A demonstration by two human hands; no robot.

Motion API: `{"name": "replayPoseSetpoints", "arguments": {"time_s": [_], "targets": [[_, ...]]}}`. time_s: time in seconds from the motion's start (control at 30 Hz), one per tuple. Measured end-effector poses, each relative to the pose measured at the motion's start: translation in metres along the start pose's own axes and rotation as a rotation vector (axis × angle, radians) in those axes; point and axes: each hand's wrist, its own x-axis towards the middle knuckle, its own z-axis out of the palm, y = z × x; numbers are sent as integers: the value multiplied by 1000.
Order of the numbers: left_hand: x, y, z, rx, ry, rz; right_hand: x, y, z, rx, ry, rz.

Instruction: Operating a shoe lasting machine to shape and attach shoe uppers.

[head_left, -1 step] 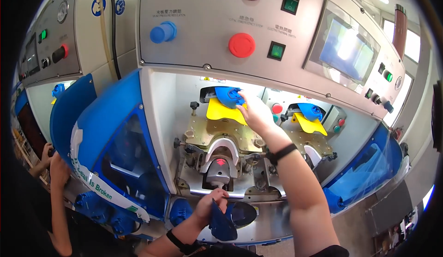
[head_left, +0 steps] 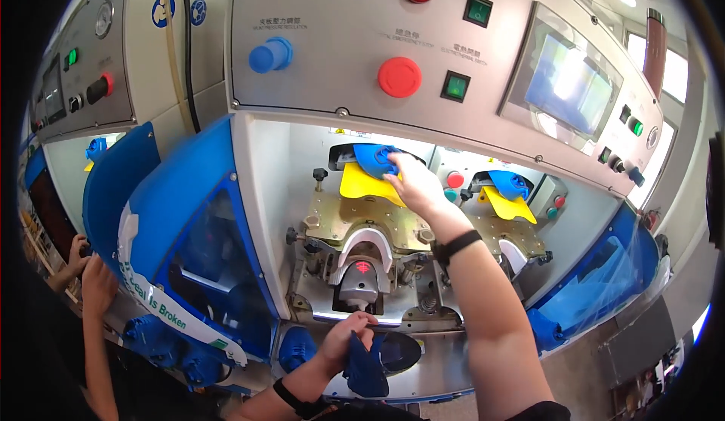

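Note:
My left hand (head_left: 341,343) is closed on a limp dark blue shoe upper (head_left: 366,372) at the machine's front ledge. My right hand (head_left: 418,185) reaches into the bay, its thumb and fingers closed on the edge of a brighter blue shoe upper (head_left: 370,160) at the back. That upper sits above a yellow flap (head_left: 365,183). Between my hands stands a rounded metal form (head_left: 358,283) with a red light mark on it. A white U-shaped pad (head_left: 367,238) curves around the form's far side.
A second blue upper (head_left: 507,182) over a yellow flap (head_left: 507,205) is in the right-hand station. Blue uppers (head_left: 297,348) and a dark oval piece (head_left: 399,351) lie along the ledge. A blue guard door (head_left: 198,225) juts out left, near another person's hands (head_left: 97,281). A control panel (head_left: 340,51) overhangs the bay.
The view has shifted very slightly. Both hands stay in nearly the same places, with no visible change in what they hold.

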Motion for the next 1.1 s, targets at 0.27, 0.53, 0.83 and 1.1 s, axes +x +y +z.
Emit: {"name": "replayPoseSetpoints", "arguments": {"time_s": [0.27, 0.53, 0.83, 1.1], "targets": [[-34, 11, -44, 164, 47, 60, -82, -87, 19, 43, 56, 110], [-22, -22, -70, 125, 57, -143, -286, -175, 41, 151, -105, 178], [2, -34, -64, -220, 292, -146, -259, -160, 58, 169, -214, 287], [19, -43, -106, -352, 339, -170, -247, -161, 68, 72, -211, 299]]}}
